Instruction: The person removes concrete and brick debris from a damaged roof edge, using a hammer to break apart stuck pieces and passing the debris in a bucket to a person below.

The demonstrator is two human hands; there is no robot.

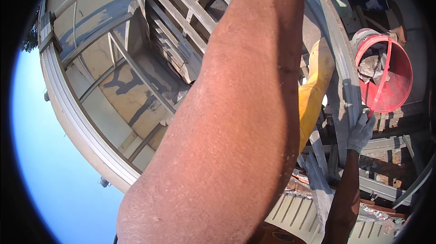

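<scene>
My left arm (pixel 236 121) stretches large across the middle of the view and runs up past the top edge. Its hand does not show, and a blurred patch at the top right of the arm cannot be made out. At the right, my right hand (pixel 361 133) wears a grey work glove. Its fingers are closed around the lower end of the handle (pixel 385 78) of a red bucket (pixel 394 95). The bucket's mouth faces me, with grey, crumpled-looking debris (pixel 372 68) inside. A long grey beam (pixel 345 69) passes just left of the bucket and close to my glove.
A yellow boot-like leg covering (pixel 313 89) shows between my left arm and the beam, partly hidden. Metal rails (pixel 186 8) and a framed panel structure (pixel 129 76) stand at the left, bordered by a curved pale edge (pixel 77 108). Broken bricks (pixel 390 164) and metal strips lie lower right.
</scene>
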